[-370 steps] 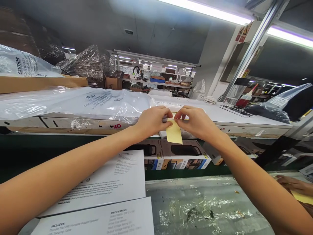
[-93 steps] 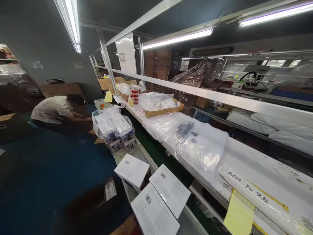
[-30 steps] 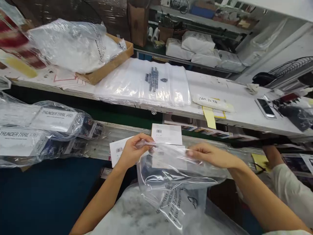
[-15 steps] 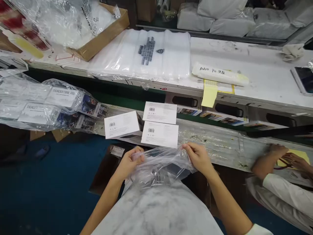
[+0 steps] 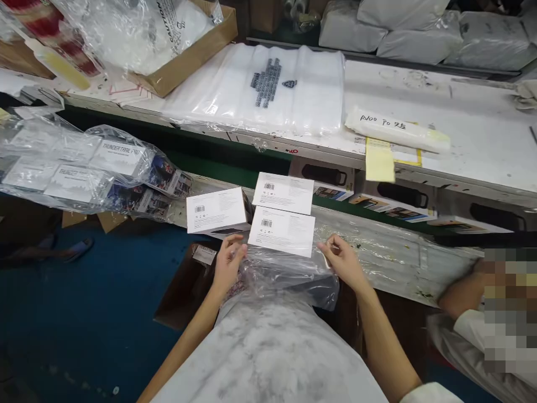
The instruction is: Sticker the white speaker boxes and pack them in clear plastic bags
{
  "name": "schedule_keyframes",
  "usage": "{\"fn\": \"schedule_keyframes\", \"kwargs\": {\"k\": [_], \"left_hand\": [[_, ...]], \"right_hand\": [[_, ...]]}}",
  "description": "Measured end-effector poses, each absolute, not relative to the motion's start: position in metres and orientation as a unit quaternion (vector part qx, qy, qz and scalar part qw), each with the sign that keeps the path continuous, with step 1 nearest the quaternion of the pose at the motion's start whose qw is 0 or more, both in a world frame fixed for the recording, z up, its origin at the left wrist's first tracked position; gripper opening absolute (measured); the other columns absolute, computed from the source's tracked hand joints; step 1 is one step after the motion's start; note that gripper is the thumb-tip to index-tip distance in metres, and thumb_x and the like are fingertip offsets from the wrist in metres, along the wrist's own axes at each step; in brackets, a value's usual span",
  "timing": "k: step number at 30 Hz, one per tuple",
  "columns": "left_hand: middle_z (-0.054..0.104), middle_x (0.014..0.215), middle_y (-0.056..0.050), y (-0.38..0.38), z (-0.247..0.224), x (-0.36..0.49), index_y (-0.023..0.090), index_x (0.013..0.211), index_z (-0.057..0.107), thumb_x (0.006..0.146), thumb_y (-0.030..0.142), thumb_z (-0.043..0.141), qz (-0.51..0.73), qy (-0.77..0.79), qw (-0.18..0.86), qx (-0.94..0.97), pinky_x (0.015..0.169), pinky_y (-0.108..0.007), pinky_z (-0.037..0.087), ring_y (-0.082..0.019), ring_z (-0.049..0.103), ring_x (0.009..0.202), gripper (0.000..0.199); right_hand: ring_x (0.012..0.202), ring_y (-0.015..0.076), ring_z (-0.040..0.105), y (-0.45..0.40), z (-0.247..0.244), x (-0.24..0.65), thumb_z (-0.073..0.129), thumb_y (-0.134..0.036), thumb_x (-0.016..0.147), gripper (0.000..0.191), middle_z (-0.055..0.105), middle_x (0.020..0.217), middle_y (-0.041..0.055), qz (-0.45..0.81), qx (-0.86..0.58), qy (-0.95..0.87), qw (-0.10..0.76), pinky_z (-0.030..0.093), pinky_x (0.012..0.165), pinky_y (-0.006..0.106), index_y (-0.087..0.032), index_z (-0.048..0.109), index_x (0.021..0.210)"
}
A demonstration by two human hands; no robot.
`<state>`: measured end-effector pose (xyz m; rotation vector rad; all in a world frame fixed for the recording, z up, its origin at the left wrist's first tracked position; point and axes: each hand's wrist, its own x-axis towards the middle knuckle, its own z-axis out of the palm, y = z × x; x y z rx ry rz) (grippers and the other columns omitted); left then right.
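A clear plastic bag (image 5: pixel 289 274) hangs between my two hands, its mouth spread wide at the near side of a white box (image 5: pixel 282 230). My left hand (image 5: pixel 229 263) is closed with thumb and fingers on the bag's left edge. On the opposite edge, my right hand (image 5: pixel 343 263) pinches the film. Directly behind the near box lies a second white box (image 5: pixel 283 192), and both show printed barcodes. A third white box (image 5: pixel 218 210) sits to their left, set at a slight angle. Whether the film reaches under the near box, I cannot tell.
Bagged white boxes (image 5: pixel 79 157) fill the ledge at left. Stacked clear bags (image 5: pixel 306 92) and a cardboard tray (image 5: pixel 197 50) rest on the shelf beyond. More printed boxes (image 5: pixel 392 201) stand under it. A brown carton (image 5: pixel 180 296) is below left. Someone's sleeve (image 5: pixel 470 330) shows at right.
The bag's mouth has gone from bunched between my hands to stretched open, up against the near box. Both hands have moved slightly forward. The view has shifted a little left.
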<state>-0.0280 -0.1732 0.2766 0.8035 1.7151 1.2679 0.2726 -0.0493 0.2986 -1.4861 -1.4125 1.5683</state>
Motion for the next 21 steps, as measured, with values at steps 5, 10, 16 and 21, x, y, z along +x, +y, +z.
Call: {"fn": "schedule_keyframes", "kwargs": {"k": [5,10,16,21], "left_hand": [[0.062,0.154,-0.012,-0.158,0.27,0.014,0.024,0.119,0.071,0.1,0.063,0.059,0.595,0.638,0.434,0.225,0.118,-0.044,0.047,-0.031,0.056,0.145,0.045],[0.064,0.154,-0.011,-0.176,0.27,0.046,0.023,0.103,0.073,0.101,0.057,0.061,0.59,0.621,0.469,0.217,0.119,-0.044,0.046,-0.034,0.056,0.146,0.036],[0.076,0.134,-0.014,-0.17,0.268,0.063,0.023,0.067,0.059,0.092,0.051,0.074,0.5,0.614,0.534,0.298,0.107,-0.047,0.05,-0.036,0.067,0.127,0.041],[0.061,0.065,0.0,-0.122,0.259,0.038,0.021,0.057,0.043,0.069,0.05,0.09,0.524,0.538,0.618,0.231,0.077,-0.035,0.056,-0.019,0.065,0.075,0.057]], "right_hand": [[0.118,0.0311,0.065,-0.058,0.251,0.234,0.068,-0.082,0.081,0.058,0.075,0.104,0.0093,0.544,-0.578,-0.468,0.387,0.053,0.101,0.045,-0.026,0.061,0.07],[0.101,0.0307,0.076,-0.091,0.248,0.246,0.06,-0.073,0.093,0.051,0.081,0.109,0.0076,0.633,-0.57,-0.339,0.4,0.061,0.086,0.046,-0.026,0.075,0.108],[0.11,0.0329,0.071,-0.101,0.255,0.329,0.078,-0.074,0.079,0.049,0.079,0.103,0.0075,0.571,-0.627,-0.318,0.424,0.059,0.086,0.045,-0.026,0.072,0.085],[0.076,0.0181,0.061,-0.082,0.257,0.363,0.097,-0.048,0.066,0.057,0.065,0.076,0.0004,0.592,-0.586,-0.41,0.371,0.049,0.07,0.031,-0.023,0.047,0.055]]}}
